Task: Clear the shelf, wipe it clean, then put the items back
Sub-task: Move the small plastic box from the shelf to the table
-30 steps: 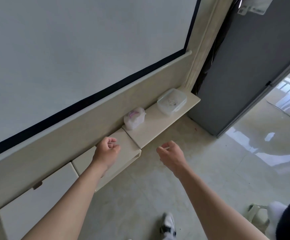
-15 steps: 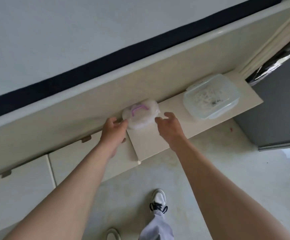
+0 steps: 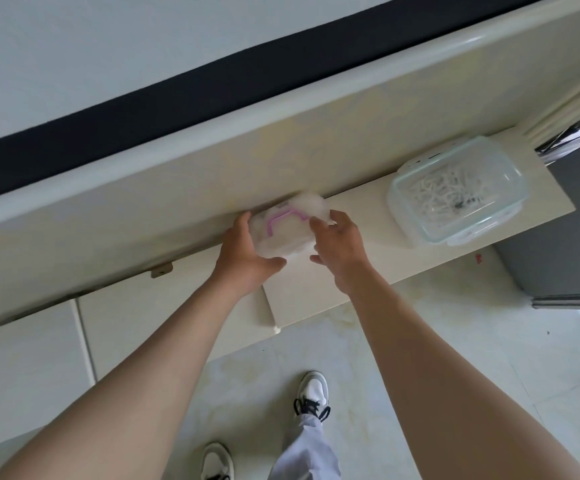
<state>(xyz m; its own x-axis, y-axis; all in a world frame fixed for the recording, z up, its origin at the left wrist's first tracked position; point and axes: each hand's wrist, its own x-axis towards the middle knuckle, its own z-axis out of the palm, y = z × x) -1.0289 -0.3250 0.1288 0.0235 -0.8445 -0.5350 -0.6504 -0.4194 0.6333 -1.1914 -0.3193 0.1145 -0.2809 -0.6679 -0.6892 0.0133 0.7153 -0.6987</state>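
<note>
View from above, looking down past two bare forearms at a low cream shelf that runs along a wall. Near the shelf's left end, close against its back edge, sits a small translucent box with a pink handle on its lid. Both hands grip this box. The left hand wraps its left side, fingers curled along the far side and thumb tucked at the near bottom edge. The right hand clasps its right side, fingertips bent over the top right corner and thumb pointing in at the near edge. Whether the box rests on the shelf or is just off it cannot be told.

At the shelf's right end, well apart from the hands, stands a clear lidded container holding a tangle of thin white pieces. Its near side reaches to the shelf's front edge.

Left of the shelf are cream cabinet fronts. Above the wall panel hangs a pale screen with a black lower border. Below lies a glossy tiled floor, with a white shoe with black laces and a grey trouser leg.
</note>
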